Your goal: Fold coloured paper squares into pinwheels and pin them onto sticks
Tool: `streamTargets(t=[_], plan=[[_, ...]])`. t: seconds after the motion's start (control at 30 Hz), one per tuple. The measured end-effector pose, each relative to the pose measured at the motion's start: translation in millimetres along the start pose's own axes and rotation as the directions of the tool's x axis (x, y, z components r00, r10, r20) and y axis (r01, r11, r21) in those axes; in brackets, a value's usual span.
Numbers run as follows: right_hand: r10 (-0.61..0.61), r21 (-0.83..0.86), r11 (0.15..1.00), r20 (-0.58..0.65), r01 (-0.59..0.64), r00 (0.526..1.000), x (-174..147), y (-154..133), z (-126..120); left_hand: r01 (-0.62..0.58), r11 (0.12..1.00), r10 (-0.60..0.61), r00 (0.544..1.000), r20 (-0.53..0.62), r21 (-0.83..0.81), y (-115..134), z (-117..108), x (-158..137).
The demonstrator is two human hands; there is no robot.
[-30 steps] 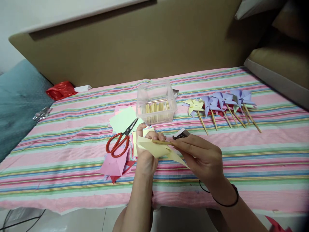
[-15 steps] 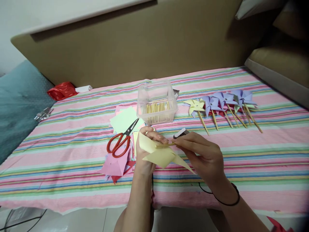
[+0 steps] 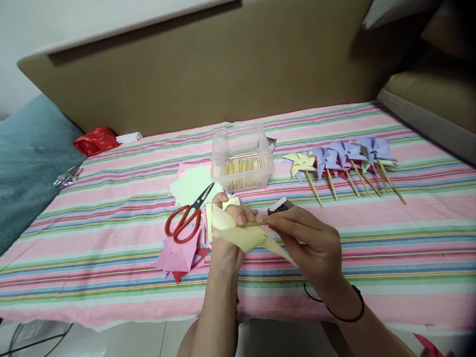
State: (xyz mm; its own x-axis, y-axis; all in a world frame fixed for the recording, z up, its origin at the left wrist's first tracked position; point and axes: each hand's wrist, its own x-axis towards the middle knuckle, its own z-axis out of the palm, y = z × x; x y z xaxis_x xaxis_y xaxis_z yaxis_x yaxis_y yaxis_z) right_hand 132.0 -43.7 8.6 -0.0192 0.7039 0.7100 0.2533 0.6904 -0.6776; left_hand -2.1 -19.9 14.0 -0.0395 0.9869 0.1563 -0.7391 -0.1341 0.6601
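A pale yellow paper pinwheel (image 3: 243, 239) is gripped in my left hand (image 3: 231, 223), its blades curling over the palm and wrist. My right hand (image 3: 310, 243) pinches a thin wooden stick (image 3: 256, 223), whose other end lies at the pinwheel beneath my left fingertips. One long yellow blade points down toward my right wrist. Just left of my left hand lie scissors (image 3: 188, 215) with red handles. Behind my right hand sits a small black-and-white object (image 3: 279, 205), partly hidden.
A clear plastic box (image 3: 241, 181) holds many short sticks. Finished pinwheels (image 3: 349, 156) on sticks lie to the right. Green paper sheets (image 3: 193, 186) and pink cut paper (image 3: 180, 253) lie around the scissors. At the far left is a red plastic bag (image 3: 95, 141). Striped cloth (image 3: 111, 223) covers the surface.
My left fingers have shifted onto the stick, pressing it against the yellow pinwheel. The pinwheel has tilted, and my right hand has moved slightly left.
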Motion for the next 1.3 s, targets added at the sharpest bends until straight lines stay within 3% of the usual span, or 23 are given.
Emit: streamTargets(t=[0.3, 0.5, 0.6, 0.73, 0.9, 1.0, 1.13, 1.3], plan=[[0.001, -0.033, 0.999, -0.023, -0.002, 1.0, -1.4, 0.1, 2.5, 0.003, 0.998, 0.004, 0.995, -0.103, 0.065, -1.6, -0.5, 2.4], [0.092, -0.111, 0.988, -0.136, -0.108, 0.986, -3.2, 5.0, 1.3, 0.149, 0.956, -0.1, 0.976, -0.193, 0.254, -8.1, -6.9, 5.8], [0.129, -0.154, 0.976, -0.17, -0.156, 0.977, -3.0, 10.5, -0.8, 0.179, 0.965, -0.135, 0.965, -0.225, 0.19, -6.3, -9.4, 7.2], [0.196, -0.177, 0.96, -0.117, -0.215, 0.974, -3.1, 19.9, -6.3, 0.241, 0.96, -0.207, 0.953, -0.219, 0.142, 3.7, -10.0, 9.1], [0.195, -0.231, 0.954, -0.002, -0.19, 0.981, -3.9, 28.0, -12.9, 0.309, 0.817, -0.203, 0.944, -0.259, 0.488, 10.6, -16.8, 9.7], [0.166, -0.275, 0.95, 0.048, -0.147, 0.985, -4.3, 30.2, -14.7, 0.319, 0.759, -0.223, 0.946, -0.234, 0.568, 10.7, -21.9, 9.6], [0.131, -0.309, 0.946, 0.085, -0.099, 0.988, -4.7, 31.8, -16.1, 0.313, 0.774, -0.252, 0.95, -0.185, 0.551, 9.5, -24.7, 10.2], [0.124, -0.303, 0.949, 0.107, -0.086, 0.986, -4.2, 31.3, -15.9, 0.314, 0.809, -0.23, 0.947, -0.224, 0.497, 8.0, -23.6, 11.1]])
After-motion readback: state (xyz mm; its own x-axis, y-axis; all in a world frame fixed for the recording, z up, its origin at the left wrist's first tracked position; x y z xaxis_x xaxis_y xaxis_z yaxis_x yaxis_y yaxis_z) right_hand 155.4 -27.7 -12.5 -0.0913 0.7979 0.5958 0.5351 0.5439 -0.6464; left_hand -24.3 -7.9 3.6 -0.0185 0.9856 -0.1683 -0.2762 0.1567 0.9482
